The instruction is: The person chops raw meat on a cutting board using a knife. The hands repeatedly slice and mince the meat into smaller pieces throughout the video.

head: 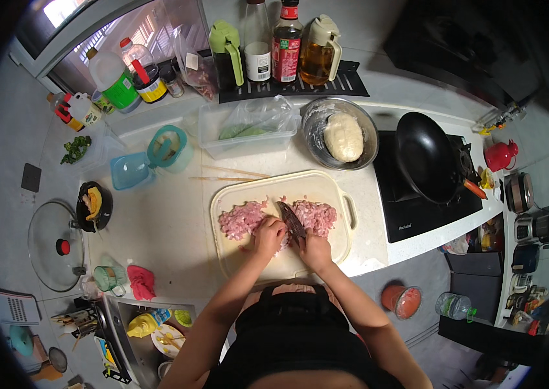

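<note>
On a cream plastic cutting board lie two heaps of chopped raw meat, the left heap and the right heap. My right hand is closed round the handle end of a dark-bladed kitchen knife, its blade pointing up and left between the heaps. Close beside the blade, my left hand rests with curled fingers at bits of meat; whether it grips a piece cannot be told. Behind the board lie wooden chopsticks.
A metal bowl holding dough and a clear plastic box stand behind the board. Right of them, a black wok sits on the cooktop. A teal container is at the left, and a sink is at lower left.
</note>
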A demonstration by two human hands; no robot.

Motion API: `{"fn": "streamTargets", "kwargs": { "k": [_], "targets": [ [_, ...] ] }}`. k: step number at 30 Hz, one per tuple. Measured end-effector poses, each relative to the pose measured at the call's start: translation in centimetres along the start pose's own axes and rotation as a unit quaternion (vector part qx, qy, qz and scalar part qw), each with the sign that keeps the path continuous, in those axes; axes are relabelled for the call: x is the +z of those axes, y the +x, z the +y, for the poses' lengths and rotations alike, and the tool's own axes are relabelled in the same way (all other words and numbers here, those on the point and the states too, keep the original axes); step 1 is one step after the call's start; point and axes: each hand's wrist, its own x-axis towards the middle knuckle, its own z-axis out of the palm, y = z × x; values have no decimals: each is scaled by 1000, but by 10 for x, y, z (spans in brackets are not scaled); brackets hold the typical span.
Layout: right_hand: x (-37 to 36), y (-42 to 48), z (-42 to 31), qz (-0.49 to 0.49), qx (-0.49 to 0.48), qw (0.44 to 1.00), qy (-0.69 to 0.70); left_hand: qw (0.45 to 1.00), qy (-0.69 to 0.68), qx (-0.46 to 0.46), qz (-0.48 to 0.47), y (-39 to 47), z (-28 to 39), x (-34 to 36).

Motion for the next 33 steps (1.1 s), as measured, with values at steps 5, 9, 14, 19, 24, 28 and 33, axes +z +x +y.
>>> {"fn": "streamTargets", "kwargs": {
  "k": [5,9,14,19,24,28,33],
  "targets": [
    [26,16,-1,-5,13,1000,-22,999,28,13,23,-4,-1,8],
    [32,35,-14,14,41,999,3,999,32,15,32,-4,-4,9],
    [28,38,13,75,63,985,143,996,19,-55,67,-1,14,-6],
    [6,16,7,42,38,992,112,996,-5,8,84,-5,0,-9],
    [-2,-6,10,-11,4,1000,16,997,-4,-40,63,-4,10,-6],
    [2,-5,5,-61,-10,998,-25,997,27,-48,47,-6,5,-2],
    [29,25,-12,-39,22,998,-48,996,73,-45,26,-5,9,-2]
  ]
}}
